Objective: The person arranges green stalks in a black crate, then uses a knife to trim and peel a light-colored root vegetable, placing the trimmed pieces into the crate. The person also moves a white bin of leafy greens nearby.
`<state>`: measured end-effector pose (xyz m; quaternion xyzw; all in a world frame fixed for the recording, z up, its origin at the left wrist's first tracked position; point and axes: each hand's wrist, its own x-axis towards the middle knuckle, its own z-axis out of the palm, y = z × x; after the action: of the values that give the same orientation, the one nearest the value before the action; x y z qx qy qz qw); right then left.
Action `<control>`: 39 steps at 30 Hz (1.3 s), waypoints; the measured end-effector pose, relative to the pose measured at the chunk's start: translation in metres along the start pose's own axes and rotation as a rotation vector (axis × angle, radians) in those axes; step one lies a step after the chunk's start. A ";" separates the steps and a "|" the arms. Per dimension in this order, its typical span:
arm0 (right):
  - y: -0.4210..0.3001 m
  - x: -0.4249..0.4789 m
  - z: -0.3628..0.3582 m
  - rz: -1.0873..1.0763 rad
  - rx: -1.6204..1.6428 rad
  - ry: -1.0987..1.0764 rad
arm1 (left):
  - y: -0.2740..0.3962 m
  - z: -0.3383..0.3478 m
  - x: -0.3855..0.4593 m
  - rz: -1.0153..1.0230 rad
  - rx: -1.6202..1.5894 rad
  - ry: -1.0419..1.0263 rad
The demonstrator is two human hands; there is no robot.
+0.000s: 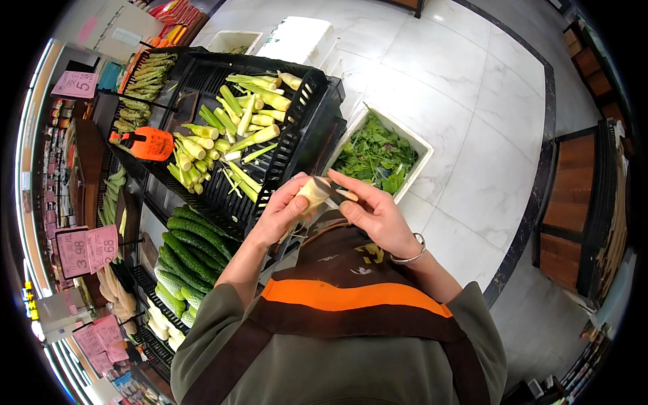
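My left hand (284,208) grips a thick pale vegetable shoot (315,192), its broad end pointing up and away from me. Between the thumb and fingers of my right hand (377,210) is a small knife (348,194) with a light-coloured handle. Its dark blade lies against or very near the shoot's end; exact contact is hard to make out. Beyond my left hand, a black slatted crate (202,81) holds more pale green shoots (255,119), some trimmed and piled together, with loose scraps among them.
A white foam box (424,163) of leafy greens (377,152) stands on the tiled floor. Dark green cucumbers (195,243) lie left of me. An orange plastic object (152,144) rests at the crate's left edge. Pink price signs (76,84) line the display.
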<state>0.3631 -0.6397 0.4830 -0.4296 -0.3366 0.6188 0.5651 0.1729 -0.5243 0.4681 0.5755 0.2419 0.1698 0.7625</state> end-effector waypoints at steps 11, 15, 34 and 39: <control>-0.008 -0.015 -0.017 0.018 -0.170 -0.026 | -0.006 0.015 0.016 -0.163 -0.217 -0.132; -0.010 -0.021 -0.024 0.011 -0.084 -0.016 | -0.006 0.020 0.019 -0.221 -0.277 -0.183; 0.004 -0.019 -0.047 0.195 0.154 0.003 | -0.006 0.036 0.028 -0.581 -0.366 -0.252; 0.022 -0.002 -0.059 0.287 0.460 -0.049 | -0.012 0.031 0.022 -0.616 -0.614 -0.247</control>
<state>0.4074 -0.6492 0.4396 -0.3182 -0.1361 0.7629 0.5461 0.2082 -0.5403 0.4595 0.2397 0.2476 -0.0710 0.9361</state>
